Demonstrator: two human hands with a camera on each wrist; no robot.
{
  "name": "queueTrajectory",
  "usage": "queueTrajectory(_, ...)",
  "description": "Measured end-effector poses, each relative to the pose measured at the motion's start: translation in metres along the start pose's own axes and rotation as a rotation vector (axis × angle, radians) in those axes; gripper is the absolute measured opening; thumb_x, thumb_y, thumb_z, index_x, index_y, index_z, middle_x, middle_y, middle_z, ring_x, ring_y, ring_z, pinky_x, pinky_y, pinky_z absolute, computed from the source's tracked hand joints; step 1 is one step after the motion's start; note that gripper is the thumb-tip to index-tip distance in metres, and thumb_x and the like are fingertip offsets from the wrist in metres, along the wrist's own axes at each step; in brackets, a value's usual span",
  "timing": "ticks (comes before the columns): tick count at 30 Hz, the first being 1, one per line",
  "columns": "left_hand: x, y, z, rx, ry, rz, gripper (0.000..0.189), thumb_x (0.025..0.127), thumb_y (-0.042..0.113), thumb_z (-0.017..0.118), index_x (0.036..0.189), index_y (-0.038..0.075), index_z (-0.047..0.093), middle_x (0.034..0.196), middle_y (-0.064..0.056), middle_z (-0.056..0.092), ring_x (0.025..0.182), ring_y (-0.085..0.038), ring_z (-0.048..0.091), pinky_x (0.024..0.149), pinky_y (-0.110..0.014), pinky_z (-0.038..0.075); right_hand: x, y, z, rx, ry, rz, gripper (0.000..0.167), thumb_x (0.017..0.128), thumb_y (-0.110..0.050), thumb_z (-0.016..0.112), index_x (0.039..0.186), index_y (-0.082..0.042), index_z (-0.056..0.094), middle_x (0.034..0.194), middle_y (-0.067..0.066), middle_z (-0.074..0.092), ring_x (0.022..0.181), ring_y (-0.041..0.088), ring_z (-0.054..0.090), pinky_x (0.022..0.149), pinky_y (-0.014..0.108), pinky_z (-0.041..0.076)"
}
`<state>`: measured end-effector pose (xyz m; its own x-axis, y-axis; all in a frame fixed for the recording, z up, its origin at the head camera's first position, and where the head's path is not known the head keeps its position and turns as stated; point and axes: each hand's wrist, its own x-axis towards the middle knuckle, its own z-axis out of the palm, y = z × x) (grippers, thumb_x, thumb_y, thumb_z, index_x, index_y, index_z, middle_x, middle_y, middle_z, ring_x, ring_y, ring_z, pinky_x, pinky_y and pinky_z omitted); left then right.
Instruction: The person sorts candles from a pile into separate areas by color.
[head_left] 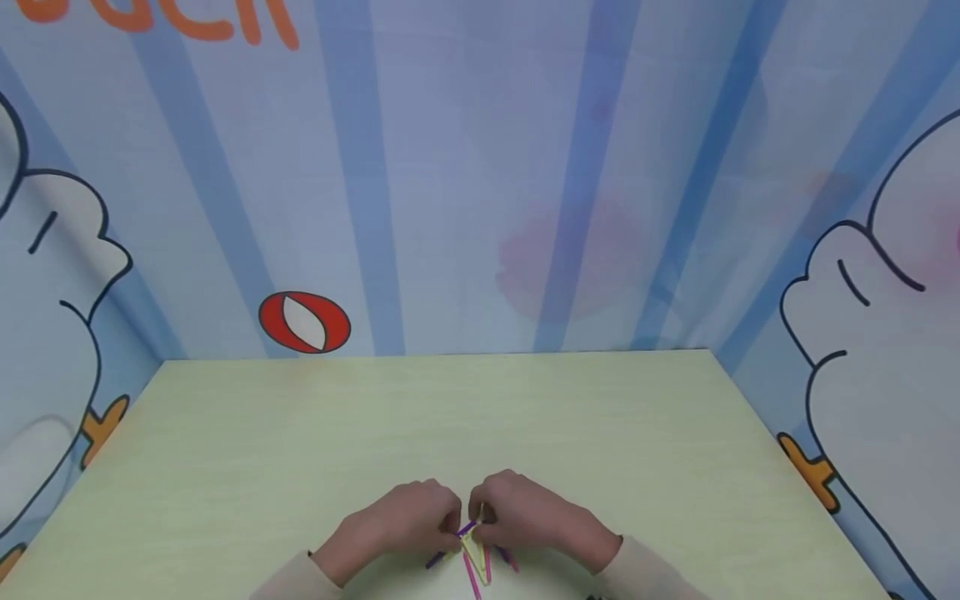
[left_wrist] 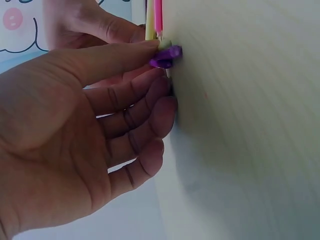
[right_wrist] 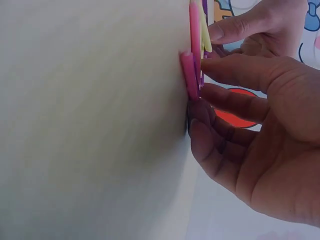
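Close to the table's near edge, my left hand (head_left: 411, 517) and right hand (head_left: 527, 514) meet over a small cluster of thin coloured sticks. Two pink sticks (head_left: 471, 575), yellow sticks (head_left: 474, 557) and purple sticks (head_left: 433, 561) cross between the fingertips, some fanning toward me. Thumb and forefinger of the left hand pinch the pale yellow and purple ends (left_wrist: 172, 52) in the left wrist view. The right thumb and forefinger pinch the bundle at its other side, beside a short pink stick (right_wrist: 189, 75). Fingers partly hide where the sticks cross.
The pale yellow-green table (head_left: 420, 417) stretches away to a printed backdrop (head_left: 465, 167) with blue stripes and cartoon figures. Side panels (head_left: 885, 358) border the table left and right. A small dark object (head_left: 595, 597) shows at the bottom edge near the right sleeve.
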<state>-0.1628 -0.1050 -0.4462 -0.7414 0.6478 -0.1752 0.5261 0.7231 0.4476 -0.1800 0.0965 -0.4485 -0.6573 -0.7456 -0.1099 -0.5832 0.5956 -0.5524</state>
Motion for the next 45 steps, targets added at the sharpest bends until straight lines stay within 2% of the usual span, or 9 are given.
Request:
queueTrajectory(5, 0.000, 0.001, 0.002, -0.009, 0.006, 0.009, 0.016, 0.085, 0.023, 0.077, 0.077, 0.018, 0.065, 0.067, 0.016, 0.053, 0.059, -0.001, 0.049, 0.057, -0.021, 0.044, 0.001, 0.000, 0.001, -0.038, 0.002, -0.010, 0.005, 0.085, -0.008, 0.073, 0.089, -0.010, 0.075, 0.073, -0.015, 0.060, 0.065, -0.002, 0.052, 0.063, 0.016, 0.046)
queueTrajectory(11, 0.000, 0.002, 0.001, -0.014, 0.005, 0.029, 0.011, 0.085, 0.020, 0.077, 0.080, 0.017, 0.067, 0.066, 0.016, 0.054, 0.057, 0.000, 0.049, 0.056, -0.020, 0.044, 0.003, -0.001, 0.000, -0.090, 0.016, -0.044, 0.010, 0.082, -0.005, 0.076, 0.085, -0.014, 0.076, 0.076, -0.014, 0.054, 0.070, -0.001, 0.049, 0.066, 0.015, 0.045)
queueTrajectory(17, 0.000, 0.005, 0.001, -0.014, 0.006, 0.035, 0.008, 0.085, 0.018, 0.076, 0.082, 0.016, 0.068, 0.064, 0.016, 0.051, 0.055, 0.000, 0.044, 0.053, -0.019, 0.041, 0.004, -0.005, 0.000, -0.059, 0.004, -0.068, 0.014, 0.080, 0.000, 0.075, 0.089, -0.011, 0.078, 0.079, -0.014, 0.061, 0.074, -0.004, 0.056, 0.069, 0.013, 0.047)
queueTrajectory(21, 0.000, 0.005, 0.001, -0.004, 0.033, 0.047, 0.011, 0.085, 0.016, 0.075, 0.079, 0.016, 0.066, 0.064, 0.015, 0.050, 0.056, 0.000, 0.042, 0.052, -0.019, 0.039, 0.004, -0.005, 0.000, -0.076, 0.002, -0.070, 0.012, 0.082, -0.001, 0.075, 0.088, -0.011, 0.078, 0.079, -0.014, 0.065, 0.075, -0.004, 0.058, 0.072, 0.013, 0.047)
queueTrajectory(31, -0.008, 0.001, -0.004, 0.041, 0.033, -0.028, 0.011, 0.081, 0.014, 0.076, 0.079, 0.015, 0.065, 0.067, 0.011, 0.049, 0.060, -0.005, 0.044, 0.056, -0.022, 0.041, 0.002, -0.003, -0.003, -0.114, -0.002, -0.054, 0.010, 0.084, -0.004, 0.075, 0.088, -0.013, 0.079, 0.077, -0.015, 0.068, 0.072, -0.006, 0.058, 0.068, 0.011, 0.046)
queueTrajectory(45, -0.011, -0.009, 0.000, 0.037, 0.039, -0.018, 0.010, 0.084, 0.011, 0.074, 0.079, 0.016, 0.067, 0.067, 0.013, 0.051, 0.058, -0.003, 0.045, 0.056, -0.022, 0.042, 0.001, -0.003, -0.002, -0.110, 0.005, -0.059, 0.011, 0.083, -0.005, 0.075, 0.088, -0.013, 0.079, 0.078, -0.014, 0.066, 0.072, -0.005, 0.055, 0.068, 0.013, 0.046)
